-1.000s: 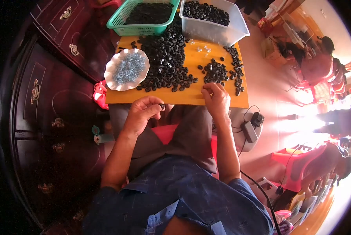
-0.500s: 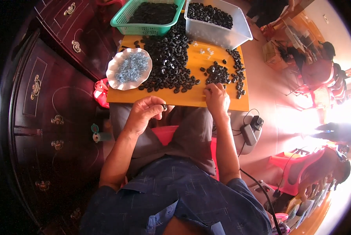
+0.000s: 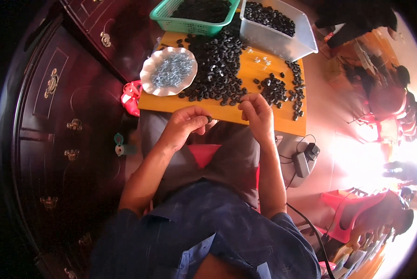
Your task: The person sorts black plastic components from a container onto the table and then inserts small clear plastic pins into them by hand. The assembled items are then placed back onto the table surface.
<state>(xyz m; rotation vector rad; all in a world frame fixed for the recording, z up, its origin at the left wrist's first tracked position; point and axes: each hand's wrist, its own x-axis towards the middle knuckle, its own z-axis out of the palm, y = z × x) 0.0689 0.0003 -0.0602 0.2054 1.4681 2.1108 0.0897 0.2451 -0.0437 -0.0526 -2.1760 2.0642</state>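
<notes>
My left hand (image 3: 184, 124) sits at the near edge of the yellow board (image 3: 259, 118) on my lap, its fingertips pinched shut on one small black ring (image 3: 209, 119). My right hand (image 3: 256, 113) is just beside it, not touching, fingers curled together at the board's edge; whether anything is caught between them I cannot tell. A big heap of black rings (image 3: 216, 65) covers the middle of the board, and a smaller cluster (image 3: 274, 88) lies just beyond my right hand, with a line of them trailing along the right edge.

On the board's left corner rests a white scalloped plate (image 3: 149, 80) filled with small silvery metal bits (image 3: 172, 70) (too tiny to make out one by one). Beyond the board stand two containers side by side: a green basket (image 3: 180, 21) holding a dark mass of parts, and a clear plastic tub (image 3: 276, 42) also loaded with black rings. Dark wooden drawers (image 3: 55, 102) stand on my left.
</notes>
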